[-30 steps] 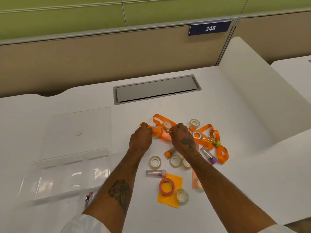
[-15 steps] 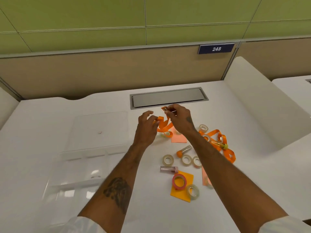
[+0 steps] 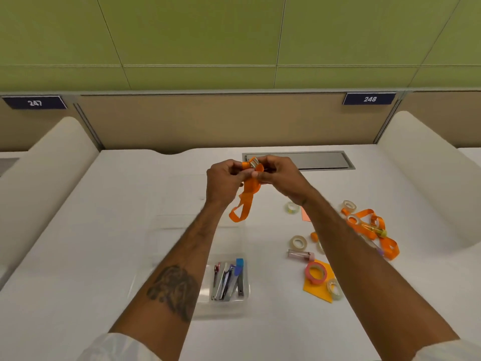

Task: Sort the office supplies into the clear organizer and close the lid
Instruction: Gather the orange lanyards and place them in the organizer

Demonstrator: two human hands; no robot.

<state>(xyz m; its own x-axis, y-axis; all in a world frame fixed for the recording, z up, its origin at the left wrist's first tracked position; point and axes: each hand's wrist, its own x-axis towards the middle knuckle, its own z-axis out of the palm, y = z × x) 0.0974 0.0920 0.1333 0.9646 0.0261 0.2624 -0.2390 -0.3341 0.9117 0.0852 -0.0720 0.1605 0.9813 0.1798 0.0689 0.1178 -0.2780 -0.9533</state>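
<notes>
- since the earlier frame the orange lanyard (image 3: pixel 247 201) has been lifted off the counter (image 3: pixel 78 243) and is held up near the clear organizer (image 3: pixel 231 243).
- its clip end is pinched by both hands, left hand (image 3: pixel 223 181) and right hand (image 3: pixel 281 175) (the tail hangs loose).
- judged step: bundling it; a compact fold into a free compartment is called for next.

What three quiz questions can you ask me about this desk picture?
1. True or false: nobody is touching the orange ribbon.
2. What does the pink tape roll sit on? A: an orange paper square. B: a book. C: a plate.
3. Fill in: the metal tools lie inside the clear ____.

Key: 1 false, the left hand and right hand hold it up. 2 A. 3 organizer.
</notes>
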